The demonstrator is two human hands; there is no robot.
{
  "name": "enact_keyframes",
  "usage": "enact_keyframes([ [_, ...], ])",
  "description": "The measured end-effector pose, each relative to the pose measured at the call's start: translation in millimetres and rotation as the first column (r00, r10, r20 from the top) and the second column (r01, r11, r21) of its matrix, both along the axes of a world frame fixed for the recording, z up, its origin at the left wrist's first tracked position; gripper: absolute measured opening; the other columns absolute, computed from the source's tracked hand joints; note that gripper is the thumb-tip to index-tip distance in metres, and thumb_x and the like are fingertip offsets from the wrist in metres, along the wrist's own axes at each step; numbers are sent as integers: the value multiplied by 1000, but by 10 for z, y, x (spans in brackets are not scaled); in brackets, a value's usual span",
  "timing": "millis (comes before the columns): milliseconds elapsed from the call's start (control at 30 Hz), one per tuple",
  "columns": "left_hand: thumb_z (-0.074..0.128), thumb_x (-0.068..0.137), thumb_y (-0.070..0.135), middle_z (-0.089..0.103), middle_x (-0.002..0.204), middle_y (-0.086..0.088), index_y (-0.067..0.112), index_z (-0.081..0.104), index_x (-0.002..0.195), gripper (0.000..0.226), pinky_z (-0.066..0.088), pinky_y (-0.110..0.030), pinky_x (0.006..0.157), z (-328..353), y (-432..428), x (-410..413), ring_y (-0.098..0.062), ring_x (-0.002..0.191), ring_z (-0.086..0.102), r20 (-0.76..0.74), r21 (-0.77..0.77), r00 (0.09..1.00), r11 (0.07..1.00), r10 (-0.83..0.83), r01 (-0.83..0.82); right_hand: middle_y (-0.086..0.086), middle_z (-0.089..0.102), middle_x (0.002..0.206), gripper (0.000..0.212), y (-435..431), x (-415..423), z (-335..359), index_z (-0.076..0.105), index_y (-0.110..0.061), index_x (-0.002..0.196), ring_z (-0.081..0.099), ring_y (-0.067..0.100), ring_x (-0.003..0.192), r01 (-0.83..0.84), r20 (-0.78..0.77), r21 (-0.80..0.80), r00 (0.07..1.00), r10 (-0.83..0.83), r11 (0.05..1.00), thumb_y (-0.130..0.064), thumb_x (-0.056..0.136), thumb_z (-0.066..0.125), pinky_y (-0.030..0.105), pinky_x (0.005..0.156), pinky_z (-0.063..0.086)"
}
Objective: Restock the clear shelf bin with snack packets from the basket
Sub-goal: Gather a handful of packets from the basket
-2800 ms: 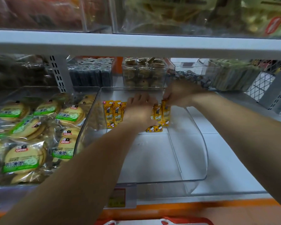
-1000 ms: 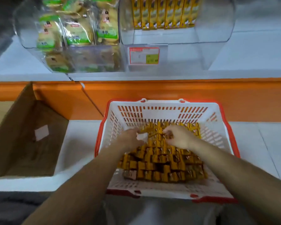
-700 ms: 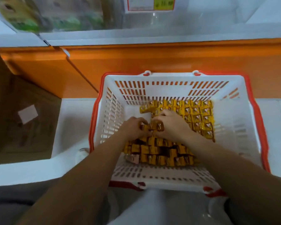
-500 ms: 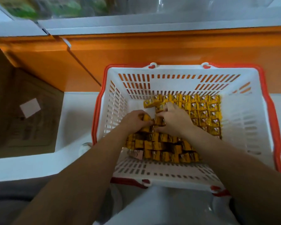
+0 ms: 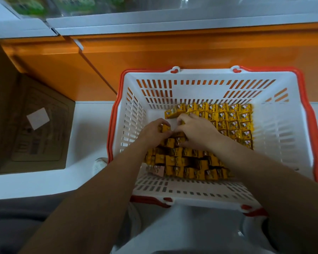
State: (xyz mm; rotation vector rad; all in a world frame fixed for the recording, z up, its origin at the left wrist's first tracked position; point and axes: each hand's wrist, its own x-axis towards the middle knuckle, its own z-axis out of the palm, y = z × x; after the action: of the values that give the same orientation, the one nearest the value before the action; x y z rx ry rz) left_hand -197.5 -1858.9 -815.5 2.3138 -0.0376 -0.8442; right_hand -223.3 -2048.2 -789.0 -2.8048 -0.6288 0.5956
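Observation:
A white basket with a red rim (image 5: pixel 299 125) sits on the floor below the shelf. Its bottom is packed with several small yellow snack packets (image 5: pixel 231 118) standing in rows. Both my hands are inside it, side by side at the left of the pile. My left hand (image 5: pixel 152 132) has its fingers curled around packets, one yellow end showing between them. My right hand (image 5: pixel 196 132) presses down with bent fingers closed on packets next to it. The clear shelf bin is out of view above.
An open brown cardboard box (image 5: pixel 31 125) stands to the left of the basket. The orange shelf base (image 5: pixel 173 50) runs behind the basket, with the white shelf edge (image 5: pixel 173 22) above it. White floor (image 5: pixel 88 129) lies between box and basket.
Both hands left the shelf bin and dropped into the basket. Over the last second they came together on the packets, and the view tilted further down.

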Motion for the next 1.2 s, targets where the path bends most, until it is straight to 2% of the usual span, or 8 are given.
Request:
enact_keyframes([
  [133,80,85,37,58,121,-6,31,56,118,41,51,-31,70,18,1,23,-22,99,61,-100,-8,992,997,-82,82,-5,41,117,54,-41,-30,-22,61,-39,125,46,19,109,36,-15,7,999,-36,999,-57,76,73,31,73,52],
  [267,91,72,31,51,134,-10,28,54,135,73,52,-47,98,34,11,24,-31,119,55,-143,15,974,983,-177,181,-6,46,117,51,-21,-20,-24,63,-36,124,46,19,110,47,3,10,999,-47,999,-54,77,72,34,75,55],
  [433,95,63,37,46,131,-7,31,48,139,91,49,-46,101,15,17,-15,-27,118,50,-119,89,955,956,-270,281,-9,55,128,51,-50,-24,-86,61,-34,129,45,18,117,45,12,-7,999,-45,999,-50,81,66,36,81,55],
  [633,90,71,30,56,124,-6,30,54,130,69,47,-38,86,-26,6,8,-28,111,56,10,87,972,969,-234,233,-9,58,131,59,10,49,-146,59,-36,131,48,21,121,52,-30,-25,998,-53,998,-59,77,71,39,86,52],
  [767,89,70,36,65,119,-3,31,57,125,64,52,-42,88,1,20,17,-27,109,61,50,55,981,981,-187,184,-8,67,112,45,21,72,-165,65,-37,113,53,22,109,135,-13,103,991,-134,985,-50,71,73,31,72,47],
  [933,91,65,39,64,109,4,32,63,113,56,55,-34,80,207,-68,138,-22,107,62,96,72,983,986,-156,150,-15,62,120,75,-57,78,-104,51,-34,130,48,15,113,258,-46,215,966,-254,942,-51,63,78,26,70,45],
  [1067,87,75,29,67,109,5,28,62,114,47,55,-36,89,708,-148,325,-19,109,63,-10,-75,999,996,-53,53,-22,55,111,75,-223,156,283,50,-44,123,56,1,102,599,-389,457,799,-458,658,-56,55,78,15,68,44],
  [1200,83,84,24,70,112,-4,16,59,130,53,55,-35,90,1426,-250,354,-23,105,67,-109,-336,990,934,90,-122,-4,69,112,57,-308,137,765,67,-34,114,70,13,94,815,-733,574,557,-390,87,-46,60,82,31,67,57],
])
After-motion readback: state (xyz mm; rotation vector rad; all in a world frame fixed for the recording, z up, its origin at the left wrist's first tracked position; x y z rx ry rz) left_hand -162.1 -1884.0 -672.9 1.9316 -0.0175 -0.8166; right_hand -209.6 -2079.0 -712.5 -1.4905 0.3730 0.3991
